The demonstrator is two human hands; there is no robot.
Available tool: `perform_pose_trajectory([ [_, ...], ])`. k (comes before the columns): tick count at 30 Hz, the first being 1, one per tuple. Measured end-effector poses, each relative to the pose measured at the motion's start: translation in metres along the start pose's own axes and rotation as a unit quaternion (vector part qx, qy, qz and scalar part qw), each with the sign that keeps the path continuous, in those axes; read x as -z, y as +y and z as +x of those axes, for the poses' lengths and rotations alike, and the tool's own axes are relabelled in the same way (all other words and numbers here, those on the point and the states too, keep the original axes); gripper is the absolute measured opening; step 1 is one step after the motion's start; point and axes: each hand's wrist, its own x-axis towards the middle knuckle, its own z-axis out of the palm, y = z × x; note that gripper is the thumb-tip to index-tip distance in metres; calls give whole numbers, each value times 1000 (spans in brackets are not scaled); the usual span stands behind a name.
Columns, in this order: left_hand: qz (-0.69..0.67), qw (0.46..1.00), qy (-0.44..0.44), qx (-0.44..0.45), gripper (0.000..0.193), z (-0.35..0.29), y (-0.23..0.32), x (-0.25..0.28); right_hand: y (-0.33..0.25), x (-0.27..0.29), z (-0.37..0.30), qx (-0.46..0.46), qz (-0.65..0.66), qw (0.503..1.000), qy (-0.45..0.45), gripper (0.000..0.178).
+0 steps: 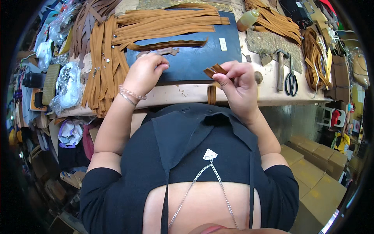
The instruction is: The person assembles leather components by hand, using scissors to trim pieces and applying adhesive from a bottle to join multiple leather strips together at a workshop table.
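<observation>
Right hand (238, 80) pinches brown tape (210, 72) above the blue mat (183, 66); left hand (145, 71) half-curls over the mat's left, hold unclear.

Left head-worn fisheye, close, facing down past wearer's torso (187, 163) onto workbench (156, 93)

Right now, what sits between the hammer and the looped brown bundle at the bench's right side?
In the head view, a pair of black-handled scissors lies between the hammer and the looped brown bundle.
</observation>
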Motion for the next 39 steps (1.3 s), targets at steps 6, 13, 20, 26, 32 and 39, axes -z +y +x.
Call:
perform_pose_trajectory([
  [6,70,990,122,8,18,1,-27,-21,1,-3,-2,-139,-45,987,-68,10],
  [13,69,985,152,48,17,24,-60,-12,-7,-3,5,-97,-79,987,-104,8],
  [20,22,979,200,32,12,11,-67,25,-2,-3,0,-129,-82,982,-111,12],
  [26,-10,995,97,18,19,-8,-54,-2,-4,-12,8,-85,-79,984,-133,12],
  [32,47,992,115,-16,24,-9,-48,-16,-6,-13,4,-91,-96,980,-152,13],
  [39,-406,906,-53,107,16,-9,10,-7,-6,-12,4,-67,-123,985,-104,19],
])
